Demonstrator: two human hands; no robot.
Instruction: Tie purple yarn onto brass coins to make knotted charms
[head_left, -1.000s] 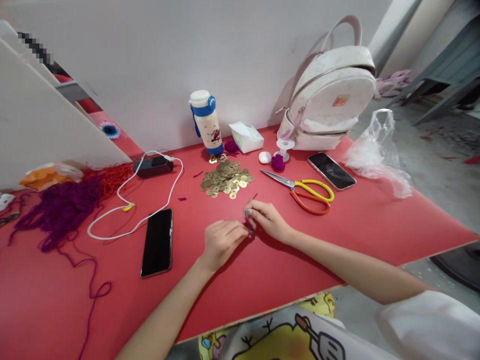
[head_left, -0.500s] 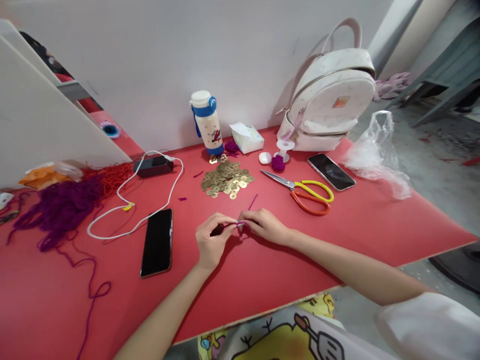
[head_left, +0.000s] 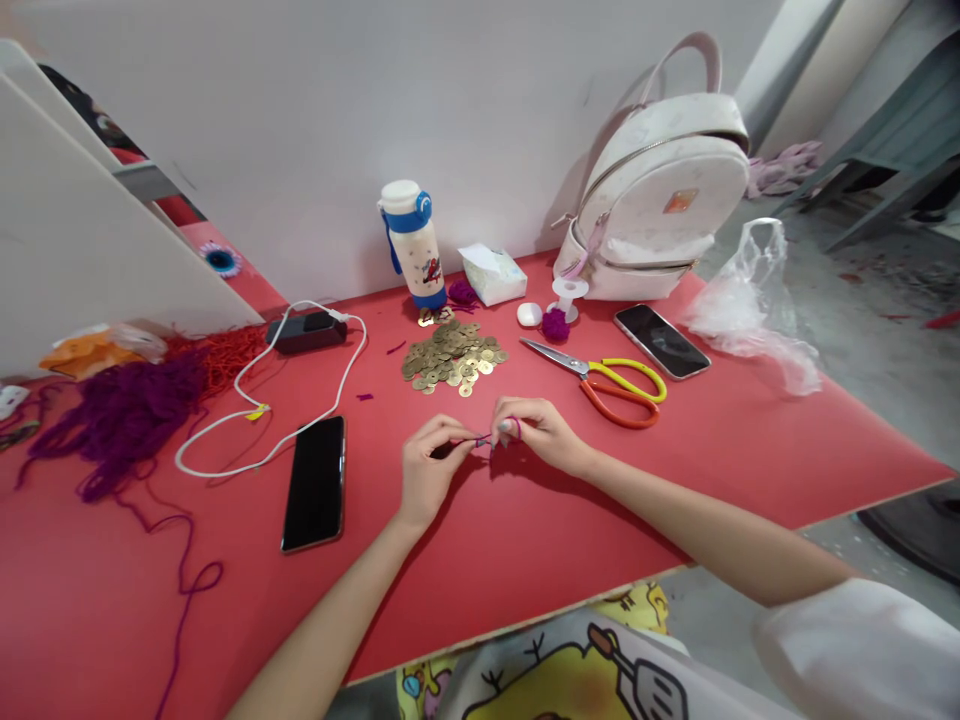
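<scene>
Near the front middle of the red table, my left hand (head_left: 429,470) pinches a short piece of purple yarn (head_left: 484,441) between thumb and fingertips. My right hand (head_left: 536,432) is just to its right, its fingers closed on the same yarn, with a purple loop showing at the fingertips. The two hands are a small gap apart. Beyond them lies a pile of brass-coloured coins with holes (head_left: 454,355). Scissors (head_left: 600,378) with one yellow and one orange handle lie open behind my right hand.
A black phone (head_left: 315,485), white cable (head_left: 349,370) and purple yarn heap (head_left: 131,415) are at left. Behind stand a bottle (head_left: 414,245), tissue pack (head_left: 493,275), spool (head_left: 568,297) and white backpack (head_left: 660,210). Another phone (head_left: 661,341) and a plastic bag (head_left: 757,305) are at right.
My right hand has lifted and turned slightly, and its fingers now show a yarn loop. My left hand has shifted a little to the right. The gap between the hands has opened slightly.
</scene>
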